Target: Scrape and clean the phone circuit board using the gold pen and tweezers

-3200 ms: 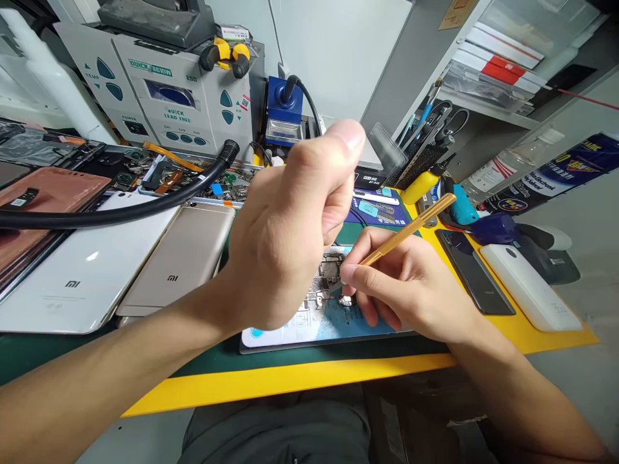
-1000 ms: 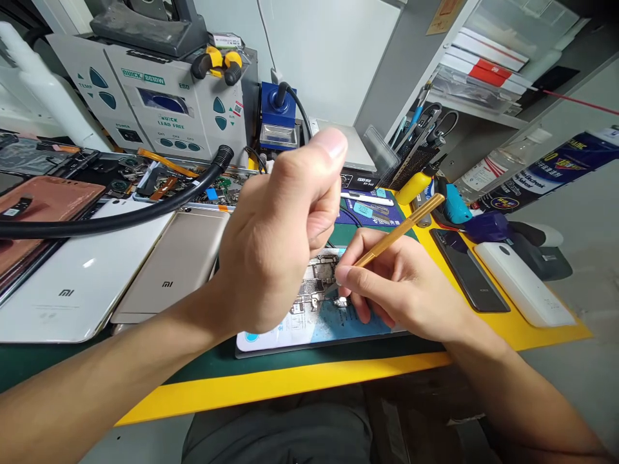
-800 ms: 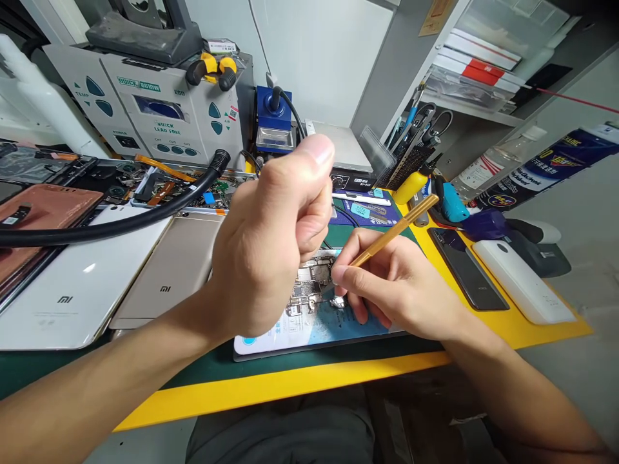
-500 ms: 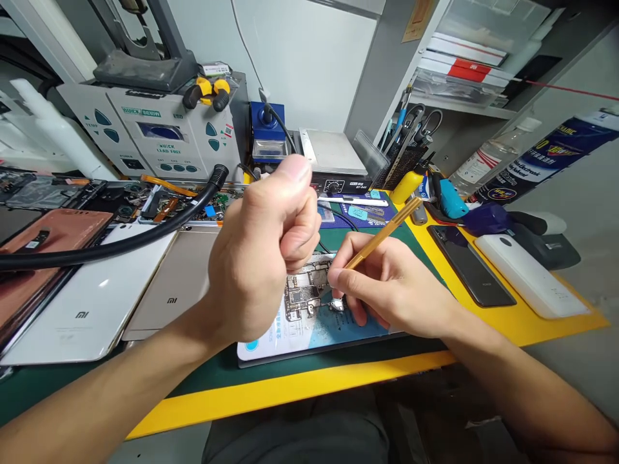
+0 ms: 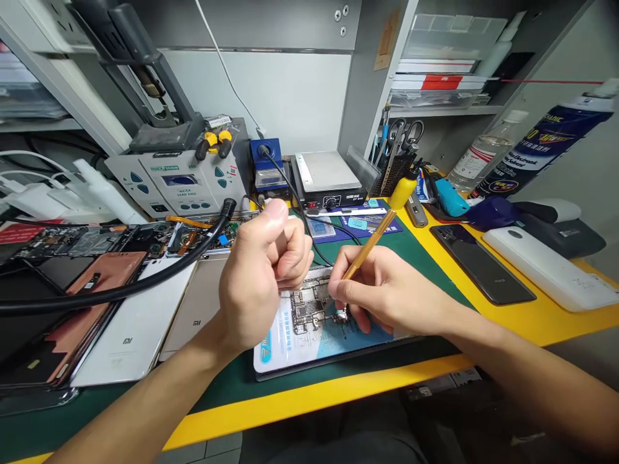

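Observation:
A phone circuit board (image 5: 309, 308) lies on a white-and-blue printed pad (image 5: 290, 361) in front of me. My right hand (image 5: 372, 283) grips a slim gold-handled knife (image 5: 370, 243) like a pen. It slants down over the board's right side, its tip mostly hidden by my fingers. A small shiny metal part (image 5: 341, 316) shows just under those fingertips. My left hand (image 5: 264, 274) is closed in a fist above the board's left edge, thumb on top. Whatever the fist may hold is hidden from view.
A thick black hose (image 5: 159, 280) crosses the left side, over several phone backs (image 5: 126, 328). Behind stand a hot-air station (image 5: 181, 180) and a small heating plate (image 5: 329, 174). To the right are a dark phone (image 5: 483, 264), a white device (image 5: 546, 270) and a spray can (image 5: 546, 142).
My left fist has come lower in view, uncovering more of the bench behind. The view has tilted up and shifted. My right hand keeps its grip, the knife standing somewhat steeper.

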Tool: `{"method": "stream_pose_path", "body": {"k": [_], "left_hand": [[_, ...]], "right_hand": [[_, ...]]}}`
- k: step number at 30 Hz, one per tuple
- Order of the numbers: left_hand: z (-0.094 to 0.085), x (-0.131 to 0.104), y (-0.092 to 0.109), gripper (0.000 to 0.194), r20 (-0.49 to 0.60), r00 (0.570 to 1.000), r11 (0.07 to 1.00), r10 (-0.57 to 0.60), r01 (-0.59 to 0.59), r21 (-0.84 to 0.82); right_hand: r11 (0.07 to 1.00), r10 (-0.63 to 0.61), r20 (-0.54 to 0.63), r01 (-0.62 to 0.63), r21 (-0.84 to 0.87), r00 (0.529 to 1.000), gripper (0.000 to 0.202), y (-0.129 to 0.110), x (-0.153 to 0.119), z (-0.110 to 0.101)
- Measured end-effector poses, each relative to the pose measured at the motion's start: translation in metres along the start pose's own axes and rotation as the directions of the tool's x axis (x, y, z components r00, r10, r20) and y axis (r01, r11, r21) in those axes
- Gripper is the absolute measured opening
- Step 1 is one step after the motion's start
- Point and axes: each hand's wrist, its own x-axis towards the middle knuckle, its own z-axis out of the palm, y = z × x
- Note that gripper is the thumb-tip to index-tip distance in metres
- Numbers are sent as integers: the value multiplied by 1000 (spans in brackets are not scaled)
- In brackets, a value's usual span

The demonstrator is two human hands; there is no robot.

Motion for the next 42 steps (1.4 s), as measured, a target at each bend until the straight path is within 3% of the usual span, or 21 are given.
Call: {"method": "stream_pose_path", "body": {"k": [11, 34, 38, 42], "left_hand": [[-1, -5, 9, 54, -23, 999, 999, 35, -36, -17], [-10, -5, 11, 56, 48, 999, 997, -1, 5, -73], [-10, -4, 8, 50, 62, 998, 996, -13, 18, -88], [-11, -7, 8, 54, 55, 998, 995, -19, 24, -98]], "right_hand": [[1000, -25, 49, 24, 9, 998, 12, 1, 3, -5], [996, -62, 86, 56, 73, 994, 7, 3, 6, -8], [984, -93, 32, 87, 153, 995, 7, 5, 9, -8], [957, -136, -109, 159, 242, 985, 9, 8, 12, -8]]}}
